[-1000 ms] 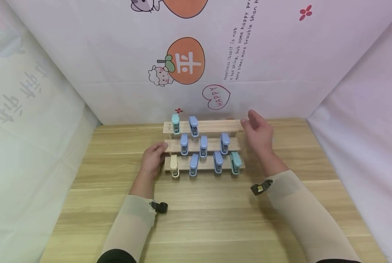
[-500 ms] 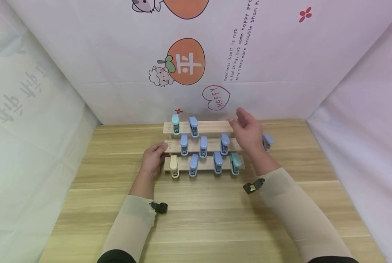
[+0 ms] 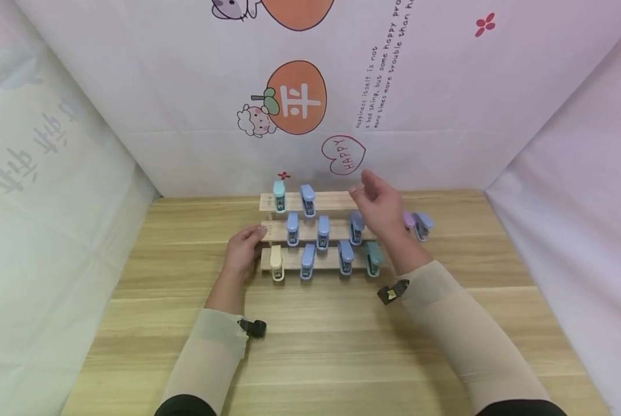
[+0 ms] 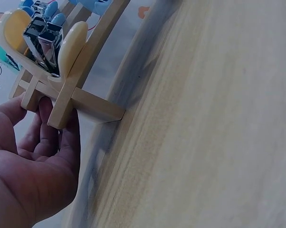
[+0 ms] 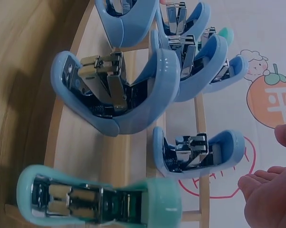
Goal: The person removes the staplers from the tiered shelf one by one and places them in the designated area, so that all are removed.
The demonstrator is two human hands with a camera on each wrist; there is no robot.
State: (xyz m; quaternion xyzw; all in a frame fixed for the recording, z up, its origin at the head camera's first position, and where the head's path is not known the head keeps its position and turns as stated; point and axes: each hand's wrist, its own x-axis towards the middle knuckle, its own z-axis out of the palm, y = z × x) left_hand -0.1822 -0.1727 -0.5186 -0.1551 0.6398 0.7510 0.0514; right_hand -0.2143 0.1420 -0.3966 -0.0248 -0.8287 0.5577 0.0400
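Observation:
A three-tiered wooden rack (image 3: 336,200) carries several small staplers. My left hand (image 3: 241,251) grips its left end; in the left wrist view the fingers curl under the wooden frame (image 4: 98,105), beside a cream stapler (image 4: 72,50). Over the top tier's right part, my right hand (image 3: 382,211) is held with thumb and fingers apart, nothing visible between them. Near it are a blue stapler (image 3: 356,226) on the middle tier and a green stapler (image 3: 373,257) on the bottom tier. On the top tier sit a mint stapler (image 3: 279,196) and a blue stapler (image 3: 307,200).
Right of the rack, a purple stapler (image 3: 409,222) and another blue stapler (image 3: 422,225) stand beyond my right wrist. A printed white cloth (image 3: 211,156) rises behind the wooden table (image 3: 310,346), and white sheets flank both sides.
My right hand has moved left from beside the rack to over its top tier, uncovering the blue and purple staplers at the right. The left hand keeps its grip.

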